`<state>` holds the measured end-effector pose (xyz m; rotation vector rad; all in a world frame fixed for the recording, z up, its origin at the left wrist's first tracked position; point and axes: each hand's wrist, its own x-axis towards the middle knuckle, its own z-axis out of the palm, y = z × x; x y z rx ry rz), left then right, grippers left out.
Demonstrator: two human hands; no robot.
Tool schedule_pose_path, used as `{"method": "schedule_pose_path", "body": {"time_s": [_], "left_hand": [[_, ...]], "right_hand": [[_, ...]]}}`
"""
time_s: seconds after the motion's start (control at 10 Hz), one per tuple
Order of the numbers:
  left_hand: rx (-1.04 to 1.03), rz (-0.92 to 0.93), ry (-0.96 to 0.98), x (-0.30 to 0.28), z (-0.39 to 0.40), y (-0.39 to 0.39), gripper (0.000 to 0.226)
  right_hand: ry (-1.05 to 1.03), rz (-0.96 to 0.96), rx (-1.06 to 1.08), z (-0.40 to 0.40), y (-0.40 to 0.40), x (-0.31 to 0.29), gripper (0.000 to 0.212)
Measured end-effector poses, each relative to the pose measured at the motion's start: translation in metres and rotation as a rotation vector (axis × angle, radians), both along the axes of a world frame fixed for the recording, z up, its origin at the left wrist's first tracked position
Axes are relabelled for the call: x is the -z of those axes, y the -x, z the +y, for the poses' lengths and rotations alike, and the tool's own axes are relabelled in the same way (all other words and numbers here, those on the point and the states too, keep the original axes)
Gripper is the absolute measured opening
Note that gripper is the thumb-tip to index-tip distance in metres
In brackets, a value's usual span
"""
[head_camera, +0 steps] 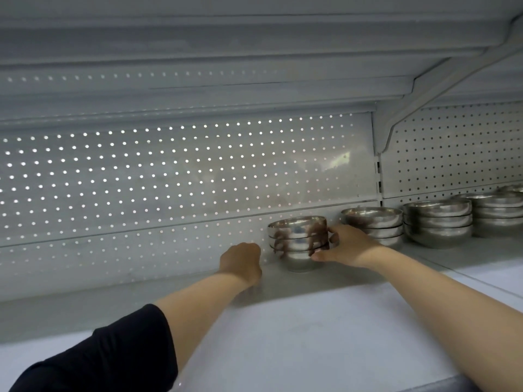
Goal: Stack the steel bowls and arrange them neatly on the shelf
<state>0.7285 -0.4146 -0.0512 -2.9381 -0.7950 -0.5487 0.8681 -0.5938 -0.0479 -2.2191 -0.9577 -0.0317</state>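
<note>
A grey metal shelf (297,281) runs across the view, backed by a perforated panel (169,176) with light showing through its holes and roofed by the underside of the shelf above.

The stack of steel bowls (298,243) in hand stands upright on the shelf, close to the panel, three or so bowls nested with their rims stepped one above the other. The right hand (349,246) holds it from the right side, thumb low against the bottom bowl's wall and fingers curled round the rims. Left of the stack, apart from it, is the left hand (242,264): it is seen from the back, knuckles up, and its fingers are hidden, so I cannot tell whether they are curled or straight, nor whether they touch the shelf. A dark sleeve (113,355) covers that upper arm.

Just right of the held stack sits a second stack (372,224), wider and slightly further back; beyond it a third stack (438,222) and a fourth stack (498,213) continue the row toward the right edge.

The bottom bowl has a narrow foot, so a push applied high at the rims would likely tip the pile rather than slide it. Sliding it rightward could also knock the second stack, since the gap between them is taken up by the gripping hand, and polished steel offers little grip.
</note>
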Motion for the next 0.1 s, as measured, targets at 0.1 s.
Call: {"method": "schedule_pose_path", "body": {"time_s": [0.1], "left_hand": [[-0.031, 0.033, -0.043, -0.0126, -0.0052, 0.0294, 0.034]], "right_hand": [[0.23, -0.038, 0.118, -0.0117, 0.0199, -0.0109, 0.062]]}}
